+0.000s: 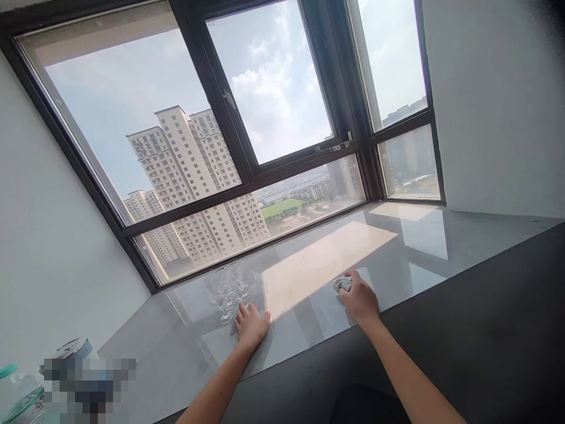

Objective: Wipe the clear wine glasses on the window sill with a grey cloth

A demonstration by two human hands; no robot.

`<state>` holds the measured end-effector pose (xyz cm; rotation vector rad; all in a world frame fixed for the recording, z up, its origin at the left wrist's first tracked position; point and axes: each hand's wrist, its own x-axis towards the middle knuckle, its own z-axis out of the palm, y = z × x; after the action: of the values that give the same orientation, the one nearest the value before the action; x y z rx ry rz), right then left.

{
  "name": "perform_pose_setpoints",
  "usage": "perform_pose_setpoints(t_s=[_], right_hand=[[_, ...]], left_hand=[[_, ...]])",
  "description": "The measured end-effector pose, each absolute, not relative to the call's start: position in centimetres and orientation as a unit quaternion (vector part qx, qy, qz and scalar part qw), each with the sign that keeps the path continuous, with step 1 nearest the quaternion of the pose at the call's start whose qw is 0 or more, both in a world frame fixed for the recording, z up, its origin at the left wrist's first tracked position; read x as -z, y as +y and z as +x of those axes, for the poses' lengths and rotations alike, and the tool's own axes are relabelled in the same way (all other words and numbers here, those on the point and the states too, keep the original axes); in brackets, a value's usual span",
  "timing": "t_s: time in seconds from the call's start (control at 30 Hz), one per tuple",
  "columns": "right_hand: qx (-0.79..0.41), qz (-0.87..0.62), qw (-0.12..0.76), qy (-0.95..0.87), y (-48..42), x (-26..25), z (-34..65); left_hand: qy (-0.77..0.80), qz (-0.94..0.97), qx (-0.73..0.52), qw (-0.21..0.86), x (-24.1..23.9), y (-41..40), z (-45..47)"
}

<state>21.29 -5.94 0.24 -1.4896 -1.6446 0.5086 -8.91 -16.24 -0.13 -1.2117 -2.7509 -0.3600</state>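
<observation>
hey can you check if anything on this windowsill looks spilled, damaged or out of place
Nothing on the windowsill plainly stands out: clear glassware is clustered by the left hand, and the right hand holds a pale cloth. Small chips would be too fine to tell. A pixelated patch hides something at lower left.

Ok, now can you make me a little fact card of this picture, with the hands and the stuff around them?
Left hand: open, right beside the glasses; touching or not, I can't tell
Right hand: holding a pale cloth
Glasses: clear, stemmed, bunched together near the window
Sill: shiny, with bright patches
Window: dark frame, several panes
Outside: tall buildings, green field, clouds
</observation>
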Motion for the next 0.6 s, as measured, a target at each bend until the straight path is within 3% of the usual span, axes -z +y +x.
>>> perform_pose_setpoints(t_s=[0.23, 0.4, 0.6], right_hand=[[-0.199, -0.594, 0.419, -0.657, -5.8, 0.0, 21.2], [-0.194, -0.596, 0.423, -0.654, -5.8, -0.1, 21.1], [-0.182, -0.599, 0.425, -0.654, -5.8, 0.0, 20.9]], left_hand=[[-0.876, -0.343, 0.336, 0.038, -0.5, -15.1, -10.8], [-0.864, -0.342, 0.369, 0.024, -0.4, -13.2, -10.4], [-0.748, -0.547, 0.372, 0.056, -0.1, -12.1, -6.9]])
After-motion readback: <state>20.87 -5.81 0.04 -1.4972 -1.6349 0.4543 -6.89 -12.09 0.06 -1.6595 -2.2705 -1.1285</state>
